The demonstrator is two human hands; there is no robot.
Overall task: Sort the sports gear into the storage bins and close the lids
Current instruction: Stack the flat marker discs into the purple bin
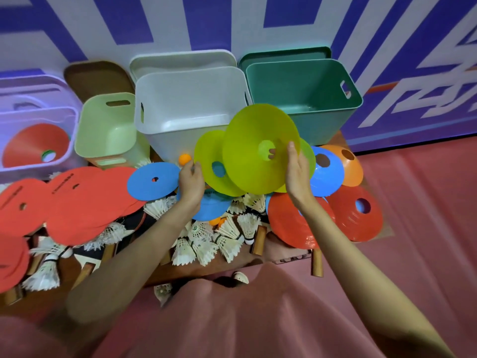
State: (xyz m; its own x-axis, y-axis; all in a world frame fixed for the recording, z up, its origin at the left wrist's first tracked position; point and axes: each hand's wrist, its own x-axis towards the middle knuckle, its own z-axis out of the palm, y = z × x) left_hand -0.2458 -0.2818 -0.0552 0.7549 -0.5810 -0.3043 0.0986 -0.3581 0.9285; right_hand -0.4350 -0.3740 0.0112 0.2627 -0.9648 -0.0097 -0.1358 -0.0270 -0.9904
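Two yellow-green disc cones (258, 148) lifted in front of the white bin (191, 109), presumably for dropping in (lid propped behind). Left hand (191, 182) pinching the lower cone's edge; right hand (296, 171) gripping the upper's rim.

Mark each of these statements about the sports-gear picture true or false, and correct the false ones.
1. The right hand holds a blue disc. False: it holds a yellow-green disc.
2. The purple bin on the far left has a red disc inside. True.
3. The dark green bin is shut with its lid. False: it stands open, its lid propped behind it.
4. Shuttlecocks lie scattered below the hands. True.
5. The left hand rests on a shuttlecock. False: it grips a second yellow-green disc.
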